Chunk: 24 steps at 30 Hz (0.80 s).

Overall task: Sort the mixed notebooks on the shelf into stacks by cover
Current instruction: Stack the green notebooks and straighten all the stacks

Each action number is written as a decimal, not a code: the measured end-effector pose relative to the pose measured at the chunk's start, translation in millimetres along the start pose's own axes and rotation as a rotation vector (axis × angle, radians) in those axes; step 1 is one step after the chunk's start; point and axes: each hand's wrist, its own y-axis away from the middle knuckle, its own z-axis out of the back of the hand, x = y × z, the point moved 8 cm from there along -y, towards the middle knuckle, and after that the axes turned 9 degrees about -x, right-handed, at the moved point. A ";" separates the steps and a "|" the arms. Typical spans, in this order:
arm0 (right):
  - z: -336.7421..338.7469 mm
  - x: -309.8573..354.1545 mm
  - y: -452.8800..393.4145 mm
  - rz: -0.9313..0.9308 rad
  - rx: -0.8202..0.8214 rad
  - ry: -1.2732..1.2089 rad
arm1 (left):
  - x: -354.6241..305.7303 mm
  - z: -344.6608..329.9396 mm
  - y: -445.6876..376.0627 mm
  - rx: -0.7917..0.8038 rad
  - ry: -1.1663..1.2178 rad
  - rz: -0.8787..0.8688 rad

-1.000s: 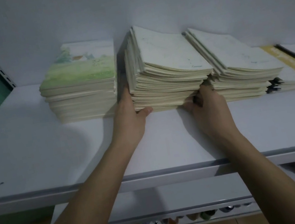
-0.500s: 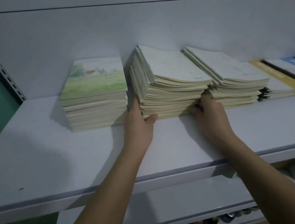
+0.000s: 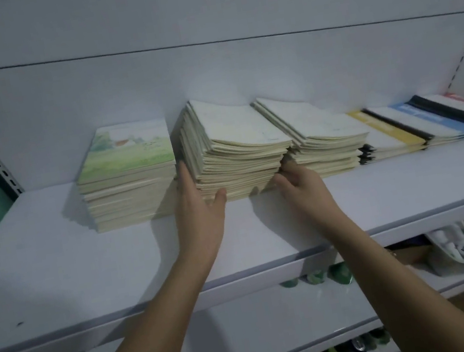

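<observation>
1. Head view: a white shelf (image 3: 55,269) carries a row of notebook stacks against the back wall.
2. At the left, a squared-up stack with a green meadow cover (image 3: 128,175) stands flat and tidy, and looks already sorted.
3. Just beside it, the middle stack (image 3: 236,156) of pale covers leans to the right, its edges fanned out like steps.
4. That middle stack rests partly on another pale stack (image 3: 320,141), which leans the same way.
5. Further right lie low stacks: a yellow-striped one (image 3: 390,132), a blue-striped one (image 3: 434,118), and a dark-spined one (image 3: 454,108) with a red-edged cover behind it, each overlapping the next.
6. The left hand (image 3: 199,209) lies with straight fingers flat against the left side of the middle stack, thumb spread toward its front edge; its grip is open and only presses.
7. The right hand (image 3: 303,185) reaches to the lower right corner of the middle stack, fingers bent into the gap where it meets the next stack; whether that grip holds any notebooks I cannot tell.
8. Judging by the layout, the sorting is well along: covers are already grouped. What seems left is straightening the leaning pale stacks and separating the overlapped ones at the right.
9. A lower shelf (image 3: 281,322) holds small items, too unclear to name.
</observation>
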 end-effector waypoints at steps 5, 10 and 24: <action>-5.1 10.5 4.2 -0.173 -0.044 -0.267 | -41.6 -1.9 -2.7 -0.068 0.033 -0.069; -13.2 7.1 -0.8 -0.211 -0.055 -0.472 | -49.0 -7.5 -19.6 -0.135 0.157 0.034; -4.3 3.6 -9.0 -0.071 0.271 -0.543 | -55.9 -10.8 -15.8 -0.307 0.065 0.117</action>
